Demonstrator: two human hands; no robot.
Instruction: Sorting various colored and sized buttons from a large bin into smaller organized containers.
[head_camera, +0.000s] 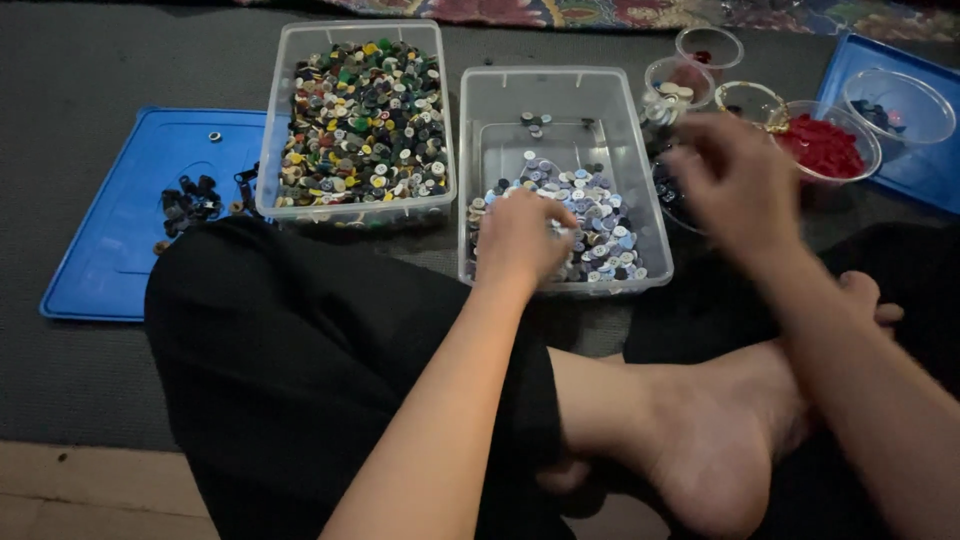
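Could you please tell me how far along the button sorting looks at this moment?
Done: red buttons fill one bowl and dark buttons lie on the blue lid. In hand: the left hand picks in the pale-button bin; the blurred right hand hovers near the bowls. Left: the mixed bin remains full.

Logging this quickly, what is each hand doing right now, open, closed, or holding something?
Left hand: curled, fingers down in the buttons of the clear bin; any grip is hidden.
Right hand: motion-blurred above the small cups; cannot be told.
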